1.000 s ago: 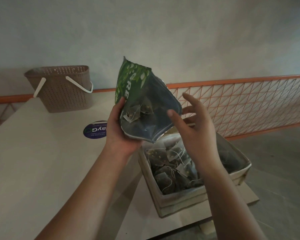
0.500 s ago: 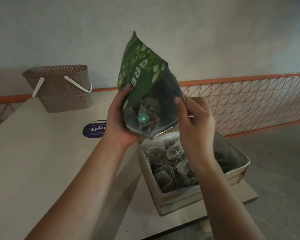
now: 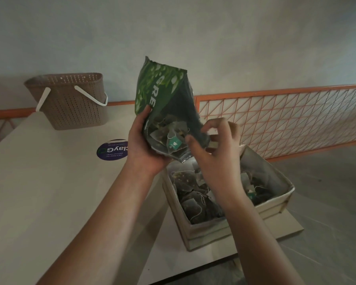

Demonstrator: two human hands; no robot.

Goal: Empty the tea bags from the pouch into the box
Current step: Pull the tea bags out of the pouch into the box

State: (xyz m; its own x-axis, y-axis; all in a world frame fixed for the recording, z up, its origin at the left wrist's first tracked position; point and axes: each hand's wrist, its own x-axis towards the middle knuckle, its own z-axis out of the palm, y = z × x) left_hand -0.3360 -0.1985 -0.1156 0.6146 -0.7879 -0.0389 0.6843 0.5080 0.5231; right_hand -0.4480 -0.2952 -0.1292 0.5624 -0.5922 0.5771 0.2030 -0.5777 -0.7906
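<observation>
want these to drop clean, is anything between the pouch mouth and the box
Only the right hand, which sits at the pouch mouth, above the box. The left hand holds the pouch's side. Nothing else visible blocks the drop.

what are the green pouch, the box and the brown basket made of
Green pouch: looks like glossy printed plastic film with a silvery foil-like lining, seen at its crinkled open mouth. Box: seemingly stiff pale fabric or card, matte, with folded rims. Brown basket: probably moulded plastic, given its regular perforations and white handle.
</observation>
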